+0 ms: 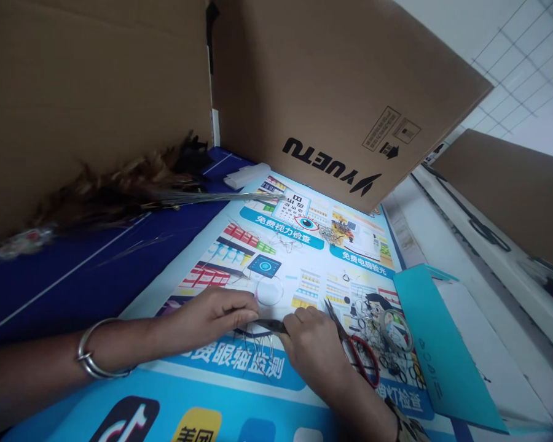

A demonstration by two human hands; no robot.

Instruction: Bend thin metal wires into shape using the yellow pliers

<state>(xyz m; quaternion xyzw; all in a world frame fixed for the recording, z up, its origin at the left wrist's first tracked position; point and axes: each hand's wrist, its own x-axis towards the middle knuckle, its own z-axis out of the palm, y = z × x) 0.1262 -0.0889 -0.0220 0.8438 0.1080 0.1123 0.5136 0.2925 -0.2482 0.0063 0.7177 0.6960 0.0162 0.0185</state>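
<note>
Right fingers point(297, 321) clenched round dark pliers point(273, 325), handles hidden; left fingers point(240, 317) at the far end, their hold indiscernible.

Left hand point(221, 313) and right hand point(312, 339) curl close together.

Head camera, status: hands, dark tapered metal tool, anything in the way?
Right hand: gripping dark tapered metal tool. Left hand: at its tip, grip unclear. Nearby: red-handled metal scissors beside right wrist, clear of tip.
</note>
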